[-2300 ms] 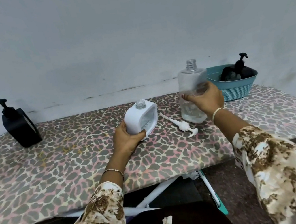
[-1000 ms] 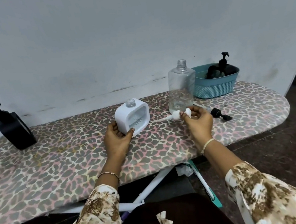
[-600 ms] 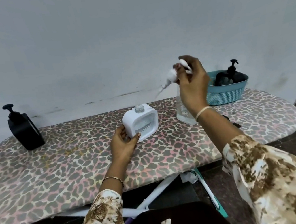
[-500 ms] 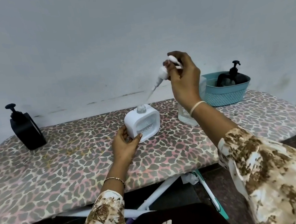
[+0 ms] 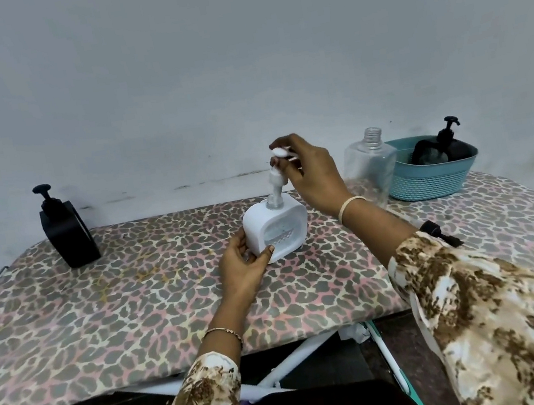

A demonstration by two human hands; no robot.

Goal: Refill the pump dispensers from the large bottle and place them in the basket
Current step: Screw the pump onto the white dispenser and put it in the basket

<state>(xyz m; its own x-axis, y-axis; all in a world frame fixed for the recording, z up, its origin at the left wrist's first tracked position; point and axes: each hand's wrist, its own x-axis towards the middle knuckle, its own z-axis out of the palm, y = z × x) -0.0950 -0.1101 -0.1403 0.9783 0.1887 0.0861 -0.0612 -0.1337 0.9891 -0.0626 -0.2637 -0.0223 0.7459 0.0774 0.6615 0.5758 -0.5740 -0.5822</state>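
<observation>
A white square dispenser (image 5: 276,230) stands mid-board on the leopard-print ironing board (image 5: 108,309). My left hand (image 5: 242,268) grips its lower left corner. My right hand (image 5: 311,174) pinches the white pump head (image 5: 277,176) directly above the dispenser's neck, its tube reaching down into the opening. The large clear bottle (image 5: 371,166), uncapped, stands to the right beside the teal basket (image 5: 428,178). A black pump dispenser (image 5: 444,148) sits inside the basket.
Another black pump dispenser (image 5: 67,228) stands at the board's far left by the wall. A black pump cap (image 5: 436,232) lies on the board, partly behind my right sleeve. White board legs and a teal-handled tool show below the front edge.
My right hand left the big bottle, picked the white pump up from the board, lifted it and brought it left over the white dispenser's neck. My left hand kept holding the dispenser.
</observation>
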